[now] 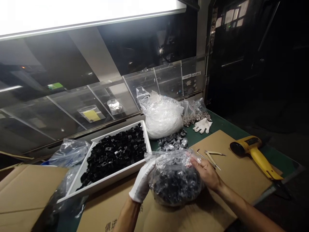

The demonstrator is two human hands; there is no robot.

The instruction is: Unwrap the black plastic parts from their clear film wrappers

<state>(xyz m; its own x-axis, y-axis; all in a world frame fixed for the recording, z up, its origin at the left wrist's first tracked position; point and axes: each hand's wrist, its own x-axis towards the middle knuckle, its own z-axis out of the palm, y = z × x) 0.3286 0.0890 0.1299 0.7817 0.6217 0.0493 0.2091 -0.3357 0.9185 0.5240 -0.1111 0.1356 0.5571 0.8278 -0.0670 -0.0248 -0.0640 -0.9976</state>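
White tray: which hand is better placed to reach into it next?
Probably the left hand: holding the clear bag at its left side, it is nearer the white tray. The right hand holds the opposite side.

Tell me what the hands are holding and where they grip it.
A clear plastic bag of dark pieces: the gloved left hand holds its upper left side, the bare right hand its upper right edge.
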